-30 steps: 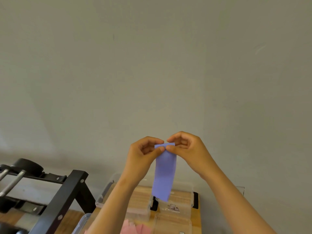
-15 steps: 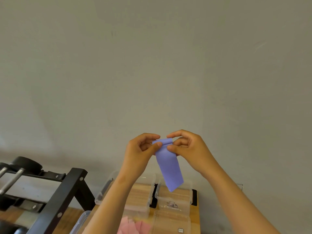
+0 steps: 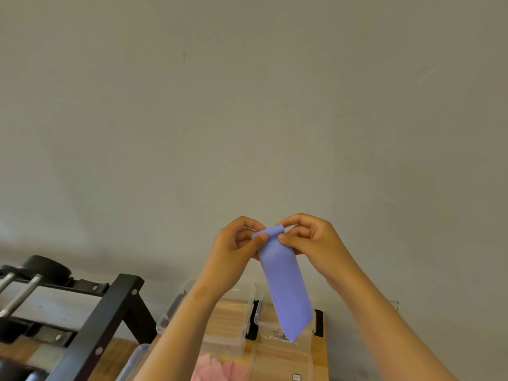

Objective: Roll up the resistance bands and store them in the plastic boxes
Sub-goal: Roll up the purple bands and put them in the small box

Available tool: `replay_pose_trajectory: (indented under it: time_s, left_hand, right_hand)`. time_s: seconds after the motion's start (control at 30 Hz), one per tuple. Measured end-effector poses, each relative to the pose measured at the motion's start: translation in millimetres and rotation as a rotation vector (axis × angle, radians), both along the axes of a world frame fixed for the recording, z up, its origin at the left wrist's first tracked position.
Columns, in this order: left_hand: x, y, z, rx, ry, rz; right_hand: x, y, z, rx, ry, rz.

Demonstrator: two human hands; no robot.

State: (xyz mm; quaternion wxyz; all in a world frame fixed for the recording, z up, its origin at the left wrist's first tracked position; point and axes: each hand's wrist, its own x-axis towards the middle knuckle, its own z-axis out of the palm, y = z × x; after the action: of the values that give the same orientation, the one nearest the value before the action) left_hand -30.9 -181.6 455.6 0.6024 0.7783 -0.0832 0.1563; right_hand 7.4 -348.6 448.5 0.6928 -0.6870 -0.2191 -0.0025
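Left hand (image 3: 233, 253) and right hand (image 3: 316, 244) pinch purple band (image 3: 286, 290) above clear boxes (image 3: 231, 343), one holding a label (image 3: 279, 335).

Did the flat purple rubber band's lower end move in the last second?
Yes: the purple band swung rightward, away from the black box latch.

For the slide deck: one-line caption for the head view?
Left hand and right hand pinch the rolled top of a purple resistance band hanging above clear plastic boxes.

Your light wooden table (image 3: 321, 358) carries clear plastic boxes (image 3: 231, 325) along its far edge, more nearer you, with pink resistance bands (image 3: 220, 371) between those.
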Motion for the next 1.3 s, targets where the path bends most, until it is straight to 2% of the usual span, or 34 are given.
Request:
replay_pose_trajectory:
  time_s: [0.23,0.4,0.53,0.63,0.7,0.87,1.13,1.23,1.3]
  left_hand:
    - [3.5,2.5,-4.3,0.163,-0.095,0.124]
    - [4.7,2.1,-5.4,0.195,-0.145,0.163]
    - [6.7,0.9,-3.5,0.122,-0.119,0.105]
    - [6.4,1.5,-2.4,-0.131,-0.011,-0.032]
    - [7.4,3.4,-3.0,-0.217,0.047,-0.074]
    - [14.0,8.2,-6.4,-0.192,0.064,-0.015]
    - [21.0,11.8,-9.9,-0.179,0.045,0.028]
    - [20.2,8.2,-9.9,-0.252,0.073,-0.053]
    - [21.5,7.0,-10.6,-0.235,0.087,-0.082]
  right_hand:
    - [2.3,5.0,-3.2,-0.004,0.006,0.035]
    - [3.0,5.7,-2.9,0.05,0.041,0.067]
    - [6.4,7.3,-3.1,0.11,0.058,0.036]
    - [10.4,5.8,-1.4,0.123,0.04,0.022]
    - [12.7,5.2,-0.5,0.111,0.016,0.013]
    - [14.5,8.4,-2.4,0.033,-0.037,-0.018]
    - [21.9,14.9,-7.5,0.024,-0.02,-0.044]
    - [22.1,14.6,-7.7,0.025,-0.06,-0.053]
    - [21.0,14.4,-8.0,0.015,-0.08,-0.044]
